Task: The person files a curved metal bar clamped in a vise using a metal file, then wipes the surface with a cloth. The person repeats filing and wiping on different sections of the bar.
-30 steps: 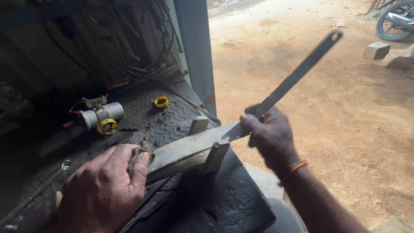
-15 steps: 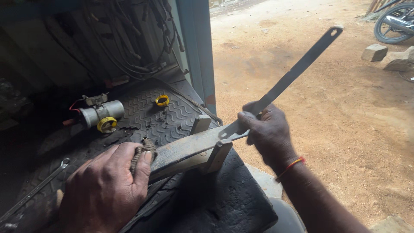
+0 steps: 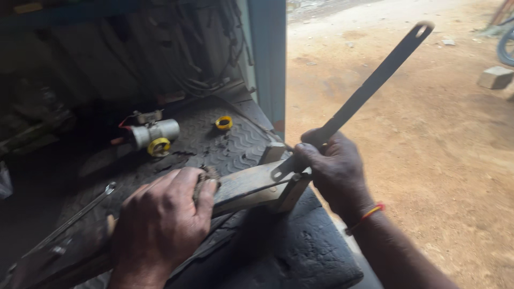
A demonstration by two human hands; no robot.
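**Bar slants up-right from the right hand's grip**

A dark workshop nook opens onto sunlit dirt ground [image 3: 428,160] at the frame's right. On the black rubber mat [image 3: 235,144], the left hand [image 3: 160,225] presses down, fingers curled, on a wooden block [image 3: 249,187] at lower centre. The right hand [image 3: 334,171] is closed around a long flat metal bar [image 3: 375,80]; its long axis runs from the block's end toward the upper right corner. A spanner [image 3: 80,211] lies at lower left.
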